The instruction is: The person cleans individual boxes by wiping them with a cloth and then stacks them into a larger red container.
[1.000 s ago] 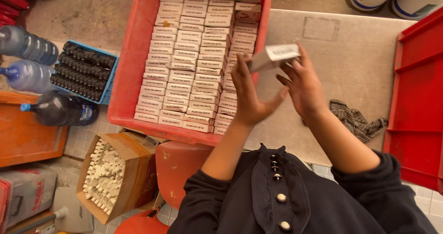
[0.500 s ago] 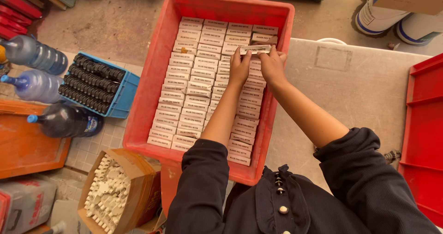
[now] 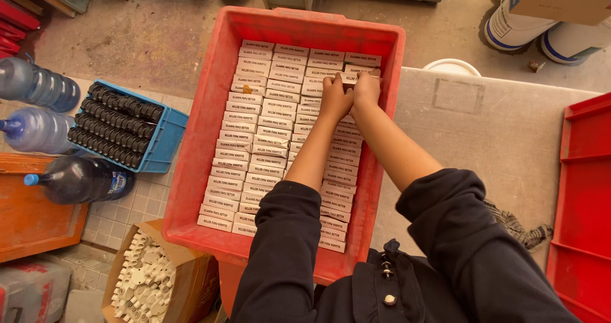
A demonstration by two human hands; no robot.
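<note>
Grey worktop (image 3: 496, 145) on the right. Red crate (image 3: 197, 126) overlaps its left edge, packed with rows of small white boxes (image 3: 254, 138). Blue tray of black cylindrical parts (image 3: 118, 124) sits left of the crate; open carton of white plastic pieces (image 3: 147, 283) lies near left. Both hands reach to the crate's far right corner, side by side and touching: left hand (image 3: 334, 99) and right hand (image 3: 366, 89) together pinch one small white box (image 3: 351, 77) at the top of the far rows.
</note>
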